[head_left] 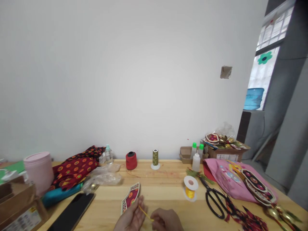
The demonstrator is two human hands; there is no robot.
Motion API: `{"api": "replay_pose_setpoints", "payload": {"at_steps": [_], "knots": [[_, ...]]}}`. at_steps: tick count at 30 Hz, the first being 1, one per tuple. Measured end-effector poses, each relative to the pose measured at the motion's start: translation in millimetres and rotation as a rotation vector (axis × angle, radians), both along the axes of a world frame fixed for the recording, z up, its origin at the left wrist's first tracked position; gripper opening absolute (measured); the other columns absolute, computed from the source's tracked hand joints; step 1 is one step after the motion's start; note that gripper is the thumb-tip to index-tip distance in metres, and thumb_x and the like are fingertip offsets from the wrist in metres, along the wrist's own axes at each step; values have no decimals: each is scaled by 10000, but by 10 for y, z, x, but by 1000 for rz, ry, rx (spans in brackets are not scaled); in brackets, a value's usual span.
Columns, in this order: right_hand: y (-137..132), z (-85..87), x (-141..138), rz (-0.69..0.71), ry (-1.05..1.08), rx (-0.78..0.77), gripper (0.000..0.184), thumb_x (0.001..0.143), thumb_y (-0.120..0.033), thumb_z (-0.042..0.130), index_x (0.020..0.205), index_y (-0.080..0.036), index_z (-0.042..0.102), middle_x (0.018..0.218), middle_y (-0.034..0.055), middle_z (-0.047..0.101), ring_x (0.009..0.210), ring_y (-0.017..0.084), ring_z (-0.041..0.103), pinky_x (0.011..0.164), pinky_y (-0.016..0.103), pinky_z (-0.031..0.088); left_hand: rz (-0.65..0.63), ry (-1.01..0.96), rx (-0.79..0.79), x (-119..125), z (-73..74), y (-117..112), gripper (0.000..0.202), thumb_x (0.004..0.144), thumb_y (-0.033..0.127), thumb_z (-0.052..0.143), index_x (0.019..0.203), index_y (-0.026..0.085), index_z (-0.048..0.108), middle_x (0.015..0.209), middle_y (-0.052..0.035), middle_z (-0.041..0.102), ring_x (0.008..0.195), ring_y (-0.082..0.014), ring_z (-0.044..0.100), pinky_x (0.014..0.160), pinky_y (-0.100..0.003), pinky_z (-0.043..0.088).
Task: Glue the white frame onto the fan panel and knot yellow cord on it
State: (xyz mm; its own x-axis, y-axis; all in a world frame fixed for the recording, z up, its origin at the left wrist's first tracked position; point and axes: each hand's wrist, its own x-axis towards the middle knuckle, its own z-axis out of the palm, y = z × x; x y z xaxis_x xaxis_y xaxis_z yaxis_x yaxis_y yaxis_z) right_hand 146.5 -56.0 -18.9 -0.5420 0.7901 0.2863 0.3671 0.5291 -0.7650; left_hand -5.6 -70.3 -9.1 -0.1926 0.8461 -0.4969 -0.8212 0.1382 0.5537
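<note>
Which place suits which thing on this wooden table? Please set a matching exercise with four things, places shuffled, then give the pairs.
Things:
1. scissors
2. pink tub
3. red spool
4. yellow strand

Places:
a. far left of the table
b. at the back, beside the olive cone
c. pinched between left hand and right hand
d. right of the yellow reel

Pairs: 1-d, 2-a, 3-b, 4-c

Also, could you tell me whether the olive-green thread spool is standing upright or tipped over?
Upright: the olive-green thread spool stands vertically on its white base, beside the red spool.
</note>
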Motion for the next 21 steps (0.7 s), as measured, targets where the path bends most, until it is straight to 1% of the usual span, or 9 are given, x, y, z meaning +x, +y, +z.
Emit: {"api": "replay_pose_setpoints", "payload": {"at_steps": [2,4,6,7,11,15,18,21], "knots": [[12,-78,60,-55,-32,48,262,628,-124,494,816,-266,608,625,-41,662,531,119,561,503,175,360,-10,14,24,-24,52,-20,107,710,55,527,784,131,537,510,10,619,494,-96,605,574,-228,508],[26,-140,121,-116,-91,138,227,613,-147,531,768,-284,626,641,-35,663,580,139,565,543,193,365,-27,50,60,-38,91,-36,94,704,94,548,785,142,546,546,2,631,536,-106,618,596,-235,511],[36,-166,191,-135,-130,210,178,624,-166,543,714,-286,639,641,-26,660,609,150,560,571,208,364,-46,98,84,-39,101,-39,99,689,128,574,784,142,551,599,-19,649,595,-127,631,633,-254,511],[40,-163,230,-126,-137,221,166,639,-173,538,708,-283,642,649,-21,659,618,150,558,581,212,365,-58,118,84,-33,96,-35,114,677,141,589,785,139,552,631,-31,658,630,-140,636,653,-263,509],[56,-82,382,-98,-95,145,166,685,-179,506,727,-245,652,695,8,655,666,146,557,625,221,380,-122,185,58,23,62,-15,201,632,175,638,804,120,550,754,-73,676,762,-192,629,728,-302,490],[84,7,471,-90,14,91,162,674,-162,513,717,-208,662,821,49,626,794,160,537,722,244,380,-162,261,30,89,69,-17,188,636,180,634,789,102,556,737,-92,677,759,-206,629,743,-322,479],[95,24,478,-114,57,29,170,680,-156,495,702,-191,661,724,54,595,724,156,531,661,244,395,-148,308,-11,124,89,-21,163,653,140,613,798,87,562,716,-104,676,736,-200,634,750,-329,474],[99,-1,444,-134,133,-20,168,695,-191,486,705,-178,653,638,40,557,619,142,510,577,233,394,-150,338,-22,143,108,-28,170,668,140,597,821,73,563,754,-130,675,745,-211,633,760,-338,470]]}}
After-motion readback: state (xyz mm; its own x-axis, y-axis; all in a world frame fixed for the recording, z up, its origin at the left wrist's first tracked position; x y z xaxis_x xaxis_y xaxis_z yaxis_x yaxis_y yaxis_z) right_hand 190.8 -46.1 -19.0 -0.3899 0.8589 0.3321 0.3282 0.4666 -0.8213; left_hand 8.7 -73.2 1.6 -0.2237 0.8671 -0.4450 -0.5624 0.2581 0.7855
